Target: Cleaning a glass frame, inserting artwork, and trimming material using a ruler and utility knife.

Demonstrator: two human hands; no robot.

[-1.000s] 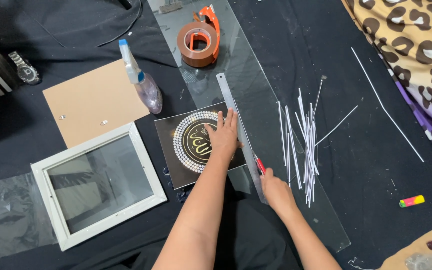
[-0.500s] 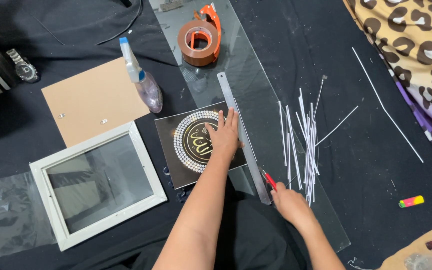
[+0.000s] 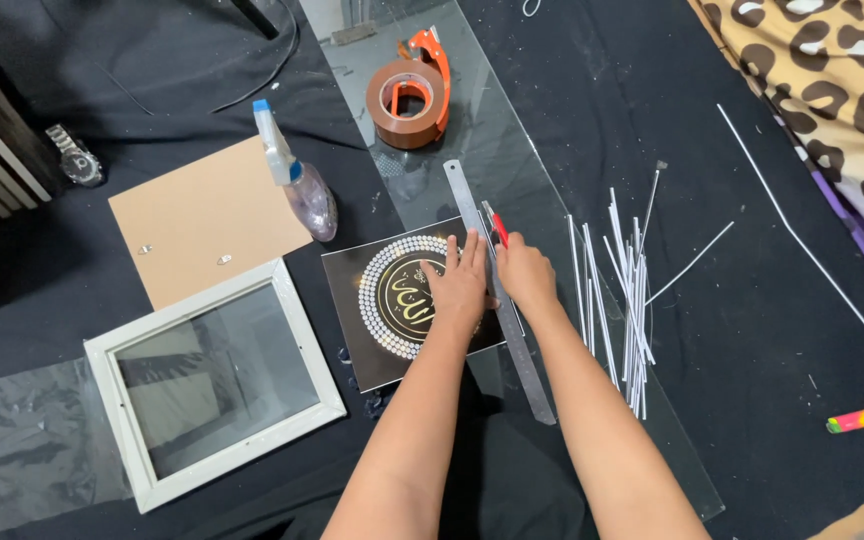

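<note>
Two hands are seen, the left hand and the right hand. One metal ruler, one red cutter, one dark print, one white frame, one spray bottle, one tape dispenser, one brown backing board and one glass sheet are counted. The thin white strips are too bunched to be counted.

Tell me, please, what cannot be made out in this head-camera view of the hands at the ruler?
- Red-handled tool: its tip is hidden by the right hand.
- Black print: its middle lies under the left hand.
- Glass sheet: its far end is cut off by the top edge.
- Metal ruler: its markings are too small.
</note>
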